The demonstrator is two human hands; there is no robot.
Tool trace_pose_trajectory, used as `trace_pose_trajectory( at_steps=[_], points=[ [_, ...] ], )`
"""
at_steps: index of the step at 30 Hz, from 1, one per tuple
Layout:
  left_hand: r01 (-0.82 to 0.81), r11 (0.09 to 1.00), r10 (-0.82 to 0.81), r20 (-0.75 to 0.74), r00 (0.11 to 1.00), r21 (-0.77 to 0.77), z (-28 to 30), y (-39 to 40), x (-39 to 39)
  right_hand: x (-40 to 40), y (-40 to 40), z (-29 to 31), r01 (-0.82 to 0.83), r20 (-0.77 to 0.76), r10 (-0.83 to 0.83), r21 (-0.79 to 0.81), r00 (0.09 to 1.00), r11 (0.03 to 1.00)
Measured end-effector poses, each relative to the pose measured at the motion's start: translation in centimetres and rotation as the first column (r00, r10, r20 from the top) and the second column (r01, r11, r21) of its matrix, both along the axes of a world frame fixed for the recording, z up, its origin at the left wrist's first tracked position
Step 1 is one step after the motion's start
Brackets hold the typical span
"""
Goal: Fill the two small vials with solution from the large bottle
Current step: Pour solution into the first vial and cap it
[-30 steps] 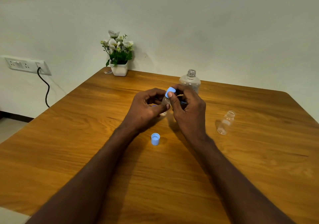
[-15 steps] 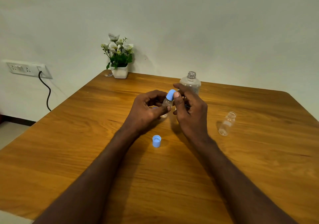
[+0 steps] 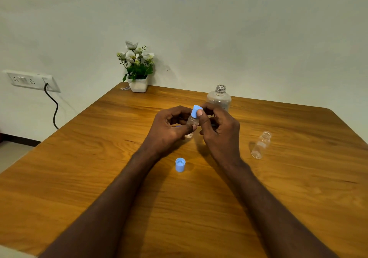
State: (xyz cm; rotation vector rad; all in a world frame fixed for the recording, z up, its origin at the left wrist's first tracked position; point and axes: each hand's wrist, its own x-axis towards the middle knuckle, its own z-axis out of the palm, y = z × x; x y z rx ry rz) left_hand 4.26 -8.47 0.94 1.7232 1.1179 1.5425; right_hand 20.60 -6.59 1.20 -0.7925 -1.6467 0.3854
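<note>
Left hand [image 3: 169, 130] grips vial [image 3: 192, 121]; right hand [image 3: 219, 130] pinches its blue cap [image 3: 196, 110]. Second vial [image 3: 260, 145] uncapped near desk's right edge; fill unclear. Large bottle [image 3: 219, 98] open.

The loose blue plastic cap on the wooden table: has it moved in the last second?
No. The loose blue plastic cap sits on the same grain streaks of the wooden table, the same way from the open clear vial.

glossy wood table [image 3: 298, 188], clear vial [image 3: 260, 145]
</note>
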Motion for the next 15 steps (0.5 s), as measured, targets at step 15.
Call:
trace_pose_trajectory(
  at_steps=[15],
  points=[
    [0.034,0.999,-0.034,0.009,0.999,0.003,0.09,-0.14,0.01,0.05,-0.35,0.4,-0.034,-0.017,0.034,-0.024,0.999,0.999]
  ],
)
